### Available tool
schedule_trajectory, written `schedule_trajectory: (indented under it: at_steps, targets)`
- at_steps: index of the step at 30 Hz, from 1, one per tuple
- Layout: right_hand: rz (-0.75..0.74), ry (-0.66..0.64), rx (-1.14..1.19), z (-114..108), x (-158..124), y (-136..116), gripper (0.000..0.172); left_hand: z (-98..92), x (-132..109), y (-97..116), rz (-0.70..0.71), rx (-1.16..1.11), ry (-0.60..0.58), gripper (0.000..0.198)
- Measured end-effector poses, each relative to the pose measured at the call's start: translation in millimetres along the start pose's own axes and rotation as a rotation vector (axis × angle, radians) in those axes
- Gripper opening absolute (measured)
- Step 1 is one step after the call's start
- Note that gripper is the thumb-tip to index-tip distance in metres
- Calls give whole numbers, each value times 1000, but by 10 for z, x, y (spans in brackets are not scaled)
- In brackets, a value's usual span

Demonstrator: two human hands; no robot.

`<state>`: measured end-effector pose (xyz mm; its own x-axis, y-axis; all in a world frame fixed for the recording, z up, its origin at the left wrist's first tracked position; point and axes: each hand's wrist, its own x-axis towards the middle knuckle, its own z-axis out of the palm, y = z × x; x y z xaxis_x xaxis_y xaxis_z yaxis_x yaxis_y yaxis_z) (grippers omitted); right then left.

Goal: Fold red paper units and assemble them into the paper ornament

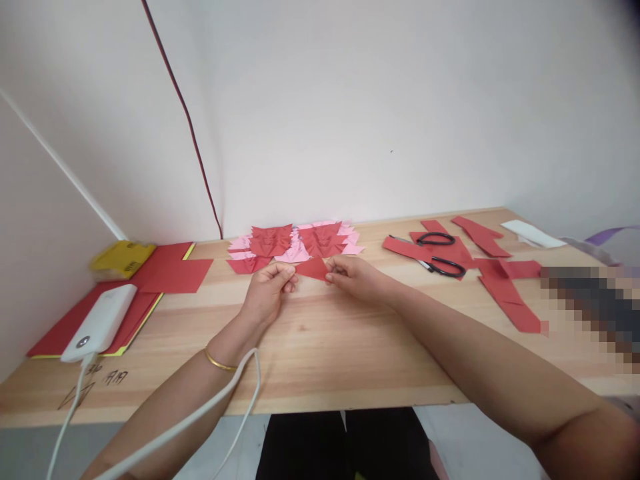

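Observation:
A small folded red paper triangle is held between both hands above the middle of the wooden table. My left hand pinches its left corner between thumb and fingers. At the right corner, the fingertips of my right hand close on the paper. Just behind the hands, against the wall, lie rows of folded red paper pieces and pink paper pieces.
Black-handled scissors lie among red paper strips on the right. At the left, a white power bank rests on red sheets near a yellow packet. A white cable crosses my left forearm.

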<state>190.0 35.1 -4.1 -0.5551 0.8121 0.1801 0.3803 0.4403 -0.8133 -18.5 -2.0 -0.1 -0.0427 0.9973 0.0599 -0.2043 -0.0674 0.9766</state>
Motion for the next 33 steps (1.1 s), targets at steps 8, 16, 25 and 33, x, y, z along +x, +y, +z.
schedule_trajectory:
  at_steps: [8,16,25,33]
  targets:
    - [29,-11,74,37,-38,-73,7,-28,25,-1,-64,-100,-25,21]
    - [-3,49,103,79,-40,-63,7,67,-36,-31,-114,-231,-148,32]
    - [-67,-26,99,198,-97,-165,9,158,-77,-126,-65,-108,-48,20]
    - [-157,148,150,169,-84,-130,14,112,-116,-54,127,160,-103,15]
